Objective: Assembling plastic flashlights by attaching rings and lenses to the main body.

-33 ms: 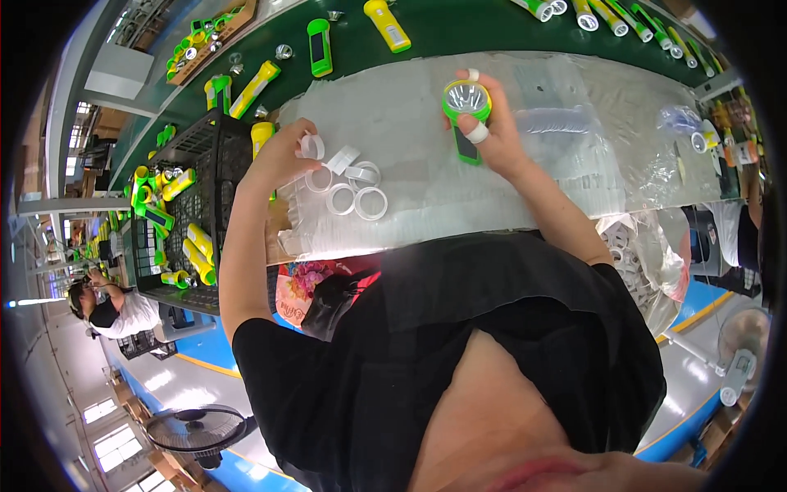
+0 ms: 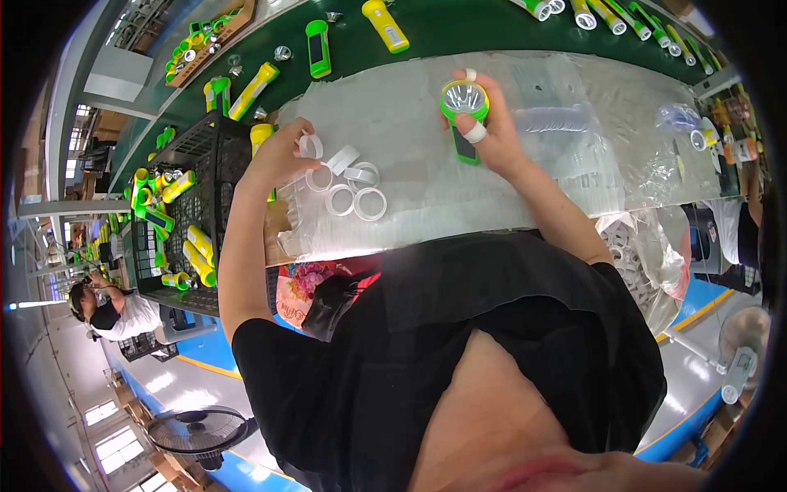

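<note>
My right hand [image 2: 494, 123] is closed round a green flashlight [image 2: 466, 148], held upright over the covered worktop with its clear round lens and yellow rim showing. White wraps cover its thumb and a fingertip. On the left, my left hand [image 2: 283, 156] pinches a white plastic ring [image 2: 311, 147] between thumb and fingers. Just beside and below that hand, several more white rings [image 2: 370, 204] lie loosely together on the plastic sheeting [image 2: 410, 148], some flat and some tilted on edge.
A black crate [image 2: 215, 176] holding yellow and green flashlight bodies stands left of my left arm. Beyond the sheeting, a green bench [image 2: 459, 33] carries more flashlights, with a row at the far right. A bag of white rings [image 2: 627, 262] hangs by my right elbow.
</note>
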`<state>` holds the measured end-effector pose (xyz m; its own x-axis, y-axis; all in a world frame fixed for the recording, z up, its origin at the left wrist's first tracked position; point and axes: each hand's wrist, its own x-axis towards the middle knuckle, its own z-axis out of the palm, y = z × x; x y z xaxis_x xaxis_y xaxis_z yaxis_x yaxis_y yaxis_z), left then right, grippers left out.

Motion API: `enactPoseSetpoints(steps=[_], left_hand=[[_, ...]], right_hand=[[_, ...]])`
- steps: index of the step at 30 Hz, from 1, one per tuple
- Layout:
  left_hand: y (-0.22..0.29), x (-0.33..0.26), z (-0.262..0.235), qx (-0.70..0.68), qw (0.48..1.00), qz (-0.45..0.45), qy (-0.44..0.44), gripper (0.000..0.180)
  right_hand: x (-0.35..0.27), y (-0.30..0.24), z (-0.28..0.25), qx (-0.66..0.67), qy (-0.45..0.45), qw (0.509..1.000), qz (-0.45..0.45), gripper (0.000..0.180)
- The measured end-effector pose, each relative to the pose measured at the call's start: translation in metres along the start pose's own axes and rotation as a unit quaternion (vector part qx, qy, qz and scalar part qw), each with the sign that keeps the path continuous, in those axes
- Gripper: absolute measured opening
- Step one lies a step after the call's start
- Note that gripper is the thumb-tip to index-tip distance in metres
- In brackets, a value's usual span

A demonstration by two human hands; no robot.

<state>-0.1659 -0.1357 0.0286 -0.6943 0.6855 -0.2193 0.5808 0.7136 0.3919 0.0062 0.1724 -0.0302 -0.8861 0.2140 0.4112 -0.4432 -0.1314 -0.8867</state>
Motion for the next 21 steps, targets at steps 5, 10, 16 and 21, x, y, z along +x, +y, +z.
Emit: enactPoseSetpoints(steps=[5,10,16,21], left_hand=[[-0.007,0.004,0.007,-0.020,0.999,0.041,0.024,0.059],[0.007,0.018,0.028,-0.113,0.990,0.050,0.063,0.056],[0.069,0.036,0.000,-0.140,0.978,0.106,0.112,0.058],[0.155,0.042,0.042,-0.578,0.796,0.179,0.001,0.064]], right_hand=[[0.000,0.004,-0.001,-0.024,-0.008,1.000,-0.011,0.054],[0.001,0.001,-0.001,0.003,-0.009,1.000,0.007,0.054],[0.000,0.001,-0.002,-0.020,-0.038,0.999,0.009,0.056],[0.000,-0.004,0.001,-0.028,-0.059,0.998,-0.002,0.057]])
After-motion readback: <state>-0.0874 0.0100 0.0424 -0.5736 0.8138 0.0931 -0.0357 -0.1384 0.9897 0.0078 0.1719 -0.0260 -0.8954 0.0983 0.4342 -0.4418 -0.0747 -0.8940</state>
